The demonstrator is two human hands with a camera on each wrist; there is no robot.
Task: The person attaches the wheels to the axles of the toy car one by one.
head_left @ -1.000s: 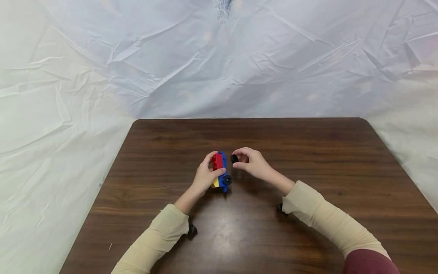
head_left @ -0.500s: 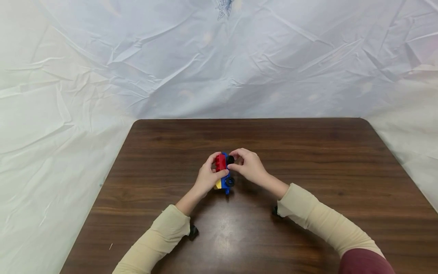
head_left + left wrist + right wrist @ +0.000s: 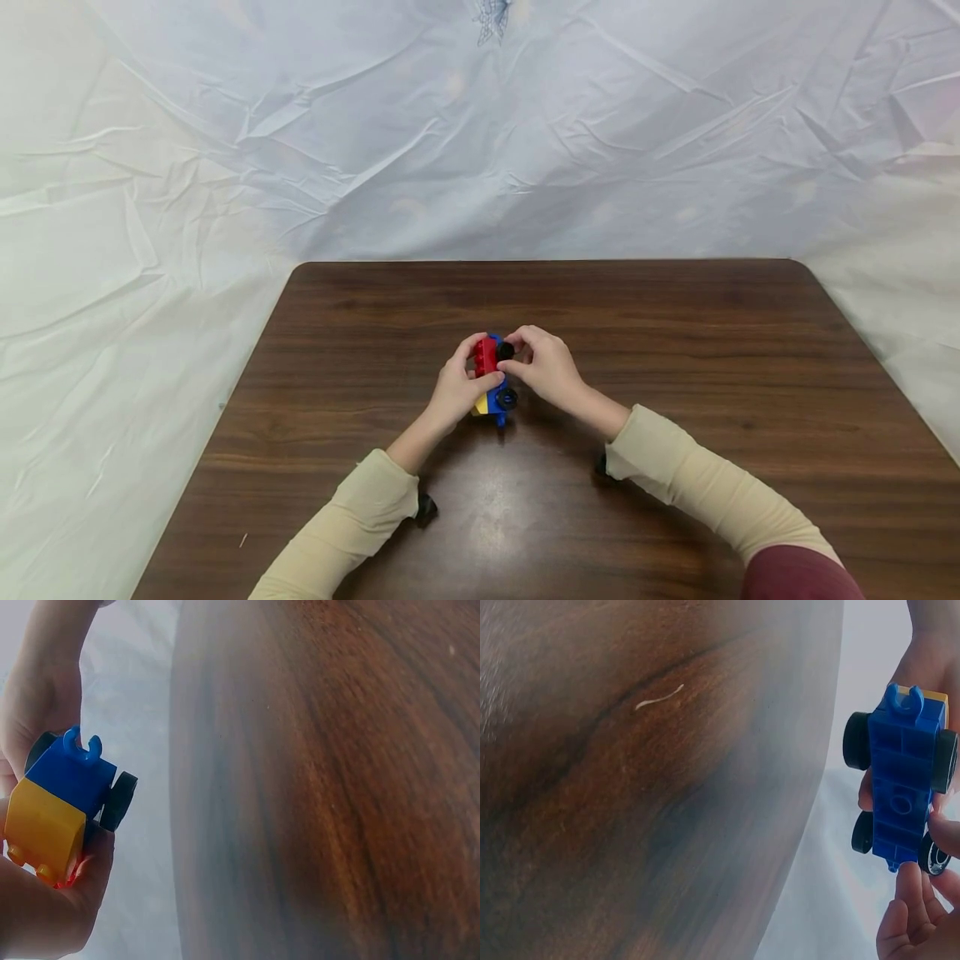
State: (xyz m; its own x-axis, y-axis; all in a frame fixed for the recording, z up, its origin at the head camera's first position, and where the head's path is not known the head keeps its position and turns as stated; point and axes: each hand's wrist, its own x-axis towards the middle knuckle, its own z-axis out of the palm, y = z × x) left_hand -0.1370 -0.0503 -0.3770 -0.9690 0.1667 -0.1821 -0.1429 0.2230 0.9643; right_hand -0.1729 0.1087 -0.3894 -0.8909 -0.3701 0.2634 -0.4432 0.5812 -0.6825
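Note:
My left hand (image 3: pixel 452 390) grips a toy car, its fingers and thumb around the red brick (image 3: pixel 485 355) and the blue wheeled base (image 3: pixel 901 776). A yellow brick (image 3: pixel 46 825) sits at the near end, above a blue hook (image 3: pixel 81 746). The car is tilted on its side over the table. With thumb and fingers, my right hand (image 3: pixel 553 367) pinches a black wheel (image 3: pixel 933 856) at the far corner of the base. Another black wheel (image 3: pixel 507 398) is on the same side, nearer me. In the right wrist view the underside shows, with wheels at both sides.
A dark brown wooden table (image 3: pixel 675 333) lies under both hands. Black wrist devices (image 3: pixel 426 510) stick out below the cuffs. A thin pale sliver (image 3: pixel 243 540) lies at the table's front left. White crumpled sheeting (image 3: pixel 480 167) hangs behind and at the sides.
My right hand has moved left and brought the black wheel from beside the car against its blue base. The left hand has shifted slightly right with the car.

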